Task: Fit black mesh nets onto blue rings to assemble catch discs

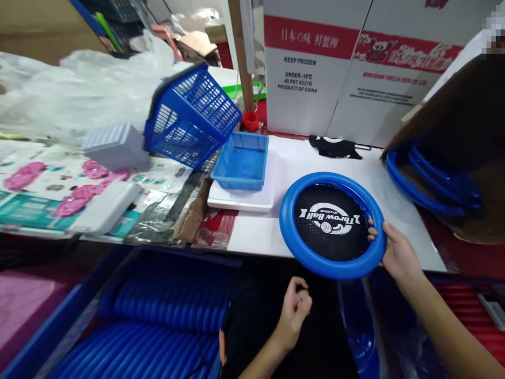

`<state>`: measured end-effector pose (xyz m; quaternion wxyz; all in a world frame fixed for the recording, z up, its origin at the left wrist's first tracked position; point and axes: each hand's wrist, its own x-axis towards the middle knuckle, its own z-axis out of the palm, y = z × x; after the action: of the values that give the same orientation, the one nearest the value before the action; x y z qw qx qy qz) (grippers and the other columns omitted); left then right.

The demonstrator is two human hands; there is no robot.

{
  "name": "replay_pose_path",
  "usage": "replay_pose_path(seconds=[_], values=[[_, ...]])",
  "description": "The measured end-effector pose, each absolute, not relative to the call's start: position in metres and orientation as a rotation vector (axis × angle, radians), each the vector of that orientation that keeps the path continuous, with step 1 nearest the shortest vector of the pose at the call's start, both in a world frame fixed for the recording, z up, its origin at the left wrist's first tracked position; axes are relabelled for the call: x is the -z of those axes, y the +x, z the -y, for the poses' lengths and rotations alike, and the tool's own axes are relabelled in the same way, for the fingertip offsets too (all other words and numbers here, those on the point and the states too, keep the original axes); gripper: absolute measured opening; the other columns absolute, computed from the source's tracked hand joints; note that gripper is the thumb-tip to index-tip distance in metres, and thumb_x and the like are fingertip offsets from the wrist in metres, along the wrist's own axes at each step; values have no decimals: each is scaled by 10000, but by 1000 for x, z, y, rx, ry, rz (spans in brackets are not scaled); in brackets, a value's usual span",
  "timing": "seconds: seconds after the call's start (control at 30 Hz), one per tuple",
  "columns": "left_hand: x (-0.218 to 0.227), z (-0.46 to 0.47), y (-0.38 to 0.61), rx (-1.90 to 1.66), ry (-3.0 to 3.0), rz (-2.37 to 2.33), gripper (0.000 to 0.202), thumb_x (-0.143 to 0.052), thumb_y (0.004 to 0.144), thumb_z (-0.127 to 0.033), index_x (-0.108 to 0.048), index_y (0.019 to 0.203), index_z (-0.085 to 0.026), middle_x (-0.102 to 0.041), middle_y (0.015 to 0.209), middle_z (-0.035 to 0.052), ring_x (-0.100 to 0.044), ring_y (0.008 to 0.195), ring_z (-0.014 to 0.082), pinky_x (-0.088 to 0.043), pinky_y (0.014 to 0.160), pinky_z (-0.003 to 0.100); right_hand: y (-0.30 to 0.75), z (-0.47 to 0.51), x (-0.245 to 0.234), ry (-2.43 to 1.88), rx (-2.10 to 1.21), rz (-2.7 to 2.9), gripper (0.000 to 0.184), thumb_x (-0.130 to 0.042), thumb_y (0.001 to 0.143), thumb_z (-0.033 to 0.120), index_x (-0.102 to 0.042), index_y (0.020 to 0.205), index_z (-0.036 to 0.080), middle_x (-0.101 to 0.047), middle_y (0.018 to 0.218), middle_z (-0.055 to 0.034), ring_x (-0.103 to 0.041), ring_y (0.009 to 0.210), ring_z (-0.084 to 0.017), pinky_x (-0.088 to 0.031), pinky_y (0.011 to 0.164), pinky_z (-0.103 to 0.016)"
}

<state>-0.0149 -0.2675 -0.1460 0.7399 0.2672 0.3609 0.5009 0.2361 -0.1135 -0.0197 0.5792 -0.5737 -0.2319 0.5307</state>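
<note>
My right hand (398,250) grips the right rim of a round throw-ball racket, a blue ring (290,226) with a black net panel (310,237). Its fingers come through between rim and net. The white "Throw Ball" print is upside down from here. The racket hangs tilted over the front edge of a white tabletop (256,231). Below it and to the left, my left hand (295,310) is curled closed in front of my dark clothing, not touching the racket. Whatever its fingers may hold is hidden.
Left on the table are a light blue tray (240,181) on a white slab, a tilted blue basket (189,116) and a grey box (116,145). A cardboard box (469,121) with blue rings (434,200) stands right. White cartons (307,110) form the back. Ribbed blue goods (138,347) lie below.
</note>
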Motion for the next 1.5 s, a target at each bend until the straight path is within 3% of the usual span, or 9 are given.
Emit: replay_pose_path(seconds=[0.13, 0.23, 0.37, 0.5, 0.57, 0.73, 0.93, 1.23, 1.5], values=[[128, 236, -10, -1138, 747, -733, 737, -847, 838, -695, -600, 1355, -232, -683, 1118, 89, -654, 924, 201, -520, 840, 346, 240, 112, 14, -1381, -1255, 552, 352, -949, 703, 434, -800, 906, 188, -722, 832, -27, -643, 687, -146, -644, 607, -239], [116, 221, -3, -1145, 640, -744, 734, -810, 884, -684, -587, 1417, -232, -729, 1200, 121, -716, 1060, 278, -560, 930, 417, 250, 121, 14, -1456, -1174, 581, 466, -993, 629, 375, -787, 1013, 210, -772, 929, -43, -708, 770, -173, -653, 646, -249], [106, 223, 9, -1189, 514, -729, 710, -863, 872, -616, -607, 1415, -237, -741, 1330, 125, -702, 1244, 304, -564, 1069, 452, 262, 144, 21, -1513, -908, 774, 757, -1025, 597, 352, -713, 1285, 299, -778, 1189, -51, -748, 1142, -230, -659, 952, -326], [91, 225, 14, -1225, 429, -672, 677, -893, 869, -560, -603, 1393, -244, -787, 1215, 87, -744, 1159, 263, -584, 1063, 440, 261, 169, 18, -1546, -417, 1614, 364, -816, 912, 364, -757, 1265, 295, -650, 1524, -104, -556, 1506, -319, -443, 1277, -577], [80, 221, 14, -1246, 408, -673, 668, -917, 850, -539, -614, 1363, -239, -797, 1163, 73, -759, 1084, 244, -604, 1022, 426, 256, 179, 7, -1321, -268, 2136, 329, -685, 1020, 278, -737, 1345, 287, -689, 1492, -120, -620, 1448, -311, -455, 1264, -613], [46, 201, 13, -1362, 448, -646, 599, -991, 737, -545, -716, 1141, -199, -807, 1182, 91, -750, 1152, 269, -584, 1070, 412, 244, 182, -37, -923, -174, 2575, 595, -654, 1059, 255, -513, 1636, 224, -758, 1395, -158, -729, 1284, -300, -602, 1133, -517], [-3, 183, 23, -1468, 431, -482, 583, -1007, 724, -509, -728, 1130, -199, -819, 1172, 98, -735, 1255, 314, -544, 1161, 471, 243, 164, -102, -1061, -394, 2434, 463, -732, 1027, 377, -690, 1487, 348, -788, 1292, -71, -786, 1109, -246, -670, 949, -347], [-26, 203, 40, -1584, 383, -493, 506, -1058, 636, -374, -782, 1012, -178, -853, 1014, 79, -826, 974, 255, -668, 919, 354, 210, 166, -140, -1199, -217, 2143, 441, -729, 1027, 245, -720, 1440, 401, -788, 1333, 4, -775, 1158, -217, -639, 995, -320], [-38, 213, 29, -1505, 489, -560, 496, -1047, 645, -324, -831, 1061, -162, -860, 1060, 108, -823, 1066, 303, -668, 980, 390, 198, 197, -140, -1112, -354, 2389, 643, -559, 1052, 127, -501, 1649, 360, -675, 1493, -60, -699, 1298, -264, -618, 1066, -376]])
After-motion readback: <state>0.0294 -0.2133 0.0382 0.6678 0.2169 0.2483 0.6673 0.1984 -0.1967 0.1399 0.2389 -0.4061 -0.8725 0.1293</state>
